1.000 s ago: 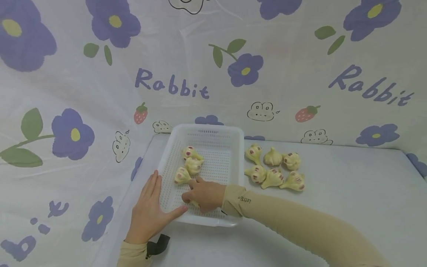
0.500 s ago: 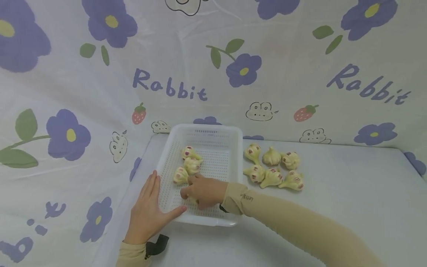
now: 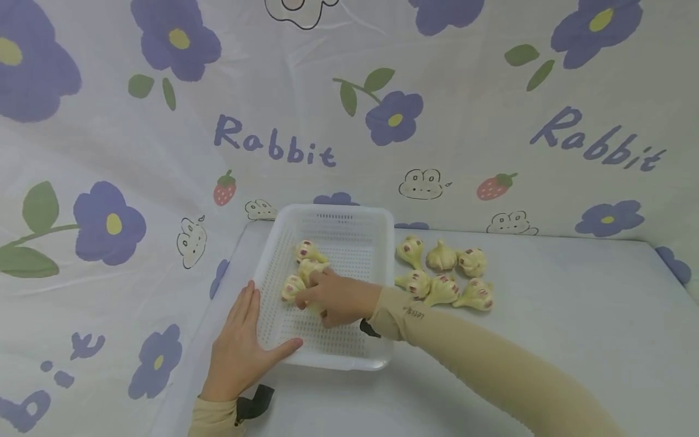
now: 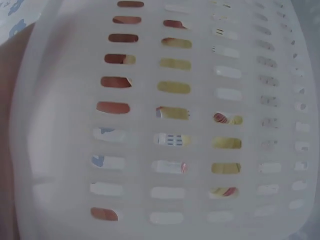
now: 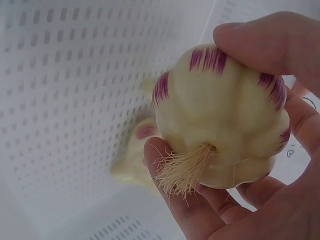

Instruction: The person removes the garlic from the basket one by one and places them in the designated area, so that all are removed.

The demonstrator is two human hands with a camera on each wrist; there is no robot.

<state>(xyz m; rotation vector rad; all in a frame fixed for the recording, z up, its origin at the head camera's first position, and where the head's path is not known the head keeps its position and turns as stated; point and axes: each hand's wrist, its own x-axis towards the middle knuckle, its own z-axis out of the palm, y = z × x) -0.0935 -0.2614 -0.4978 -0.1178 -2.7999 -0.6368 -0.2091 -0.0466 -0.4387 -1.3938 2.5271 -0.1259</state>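
My right hand (image 3: 343,297) is over the inside of a white plastic basket (image 3: 389,255). It grips a garlic bulb (image 5: 220,115) between thumb and fingers; the right wrist view shows pale skin with purple streaks and a tuft of roots. In the head view, that bulb is mostly hidden under the hand. Other garlic bulbs (image 3: 307,251) lie along the basket's left part, one right by my right fingertips. My left hand (image 3: 236,349) rests against the basket's near left corner, fingers straight along the outer wall and thumb at the near rim.
Several more garlic bulbs (image 3: 442,257) lie in two rows on the white table (image 3: 562,303), just right of the basket. Behind the table hangs a white cloth (image 3: 464,121) printed with purple flowers, and it also runs along the left side.
My right hand has moved a little farther from me inside the basket, toward the bulbs there, with the garlic bulb in its grip. The left hand stays at the basket corner.
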